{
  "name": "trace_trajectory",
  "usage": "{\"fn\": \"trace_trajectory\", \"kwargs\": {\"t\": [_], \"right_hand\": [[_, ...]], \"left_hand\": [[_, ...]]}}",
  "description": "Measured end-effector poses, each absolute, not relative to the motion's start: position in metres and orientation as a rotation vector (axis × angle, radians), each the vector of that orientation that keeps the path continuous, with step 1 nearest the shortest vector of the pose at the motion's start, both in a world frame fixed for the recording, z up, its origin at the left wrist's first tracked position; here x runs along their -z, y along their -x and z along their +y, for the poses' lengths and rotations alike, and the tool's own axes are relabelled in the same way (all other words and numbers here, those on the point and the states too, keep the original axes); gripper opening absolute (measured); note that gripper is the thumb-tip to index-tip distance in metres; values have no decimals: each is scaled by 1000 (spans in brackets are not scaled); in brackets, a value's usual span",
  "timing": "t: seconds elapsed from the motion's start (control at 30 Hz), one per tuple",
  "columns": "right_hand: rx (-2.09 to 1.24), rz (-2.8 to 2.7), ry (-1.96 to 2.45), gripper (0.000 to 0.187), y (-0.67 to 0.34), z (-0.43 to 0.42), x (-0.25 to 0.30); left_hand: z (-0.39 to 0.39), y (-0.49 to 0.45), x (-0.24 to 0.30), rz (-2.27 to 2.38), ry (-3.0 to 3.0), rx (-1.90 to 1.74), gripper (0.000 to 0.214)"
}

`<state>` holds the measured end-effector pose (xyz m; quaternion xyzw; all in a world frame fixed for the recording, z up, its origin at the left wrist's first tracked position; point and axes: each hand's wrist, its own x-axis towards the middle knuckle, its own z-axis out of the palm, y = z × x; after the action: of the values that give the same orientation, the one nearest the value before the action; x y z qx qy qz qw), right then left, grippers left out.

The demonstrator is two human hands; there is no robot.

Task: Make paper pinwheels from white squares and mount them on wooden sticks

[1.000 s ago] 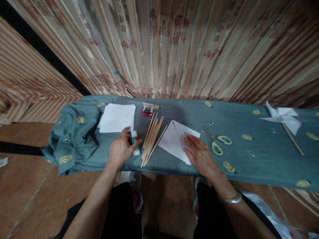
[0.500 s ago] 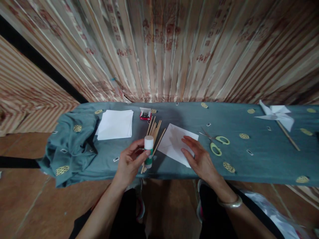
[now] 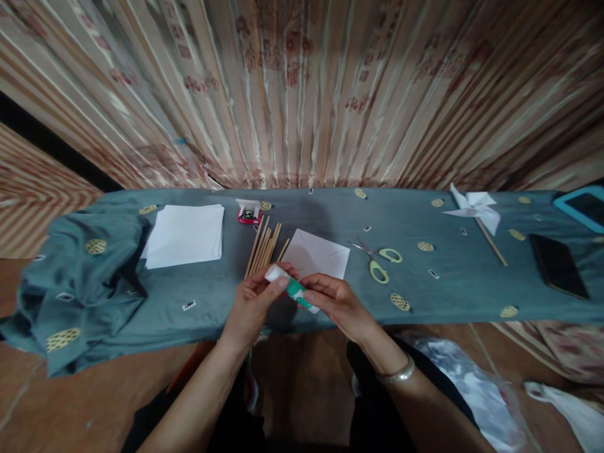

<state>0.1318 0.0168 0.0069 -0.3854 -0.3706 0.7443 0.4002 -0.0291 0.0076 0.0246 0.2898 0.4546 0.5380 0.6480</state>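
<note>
Both hands grip a glue stick (image 3: 296, 291) with a white cap and a green label, tilted above the table's front edge. My left hand (image 3: 257, 299) pinches the white cap end. Around the green lower end, my right hand (image 3: 337, 303) has its thumb and fingers closed. Behind the hands a white square of paper (image 3: 318, 251) with crease lines lies on the cloth, its near part hidden by them. Several thin wooden sticks (image 3: 265, 246) lie in a bundle beside the paper, partly behind my left hand.
Green-handled scissors (image 3: 379, 258) lie open right of the paper. A paper stack (image 3: 189, 233) and a small red box (image 3: 249, 212) stand to the left. Farther right are a paper pinwheel (image 3: 476, 207), a black phone (image 3: 558, 265) and a blue-framed device (image 3: 585, 206).
My right hand has left the paper and taken hold of the glue stick's lower end. The glue stick has gone from upright to tilted. The view has shifted right.
</note>
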Motion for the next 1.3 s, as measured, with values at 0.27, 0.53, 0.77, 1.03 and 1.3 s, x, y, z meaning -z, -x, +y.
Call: {"fn": "trace_trajectory", "kwargs": {"t": [0.27, 0.53, 0.77, 1.03, 1.3], "right_hand": [[-1842, -605, 1101, 25, -161, 14, 3], [-1964, -368, 940, 25, -183, 27, 10], [-1976, -345, 938, 27, -187, 38, 10], [-1872, -354, 916, 22, -192, 44, 16], [-1955, -218, 855, 17, -197, 52, 17]], "left_hand": [[22, 28, -24, 970, -471, -1319, 25], [34, 13, -10, 1101, -535, -1297, 37], [41, 9, 4, 1295, -1190, -1119, 14], [31, 4, 21, 1350, -2374, -601, 38], [30, 0, 25, 1348, -2563, -489, 39]]}}
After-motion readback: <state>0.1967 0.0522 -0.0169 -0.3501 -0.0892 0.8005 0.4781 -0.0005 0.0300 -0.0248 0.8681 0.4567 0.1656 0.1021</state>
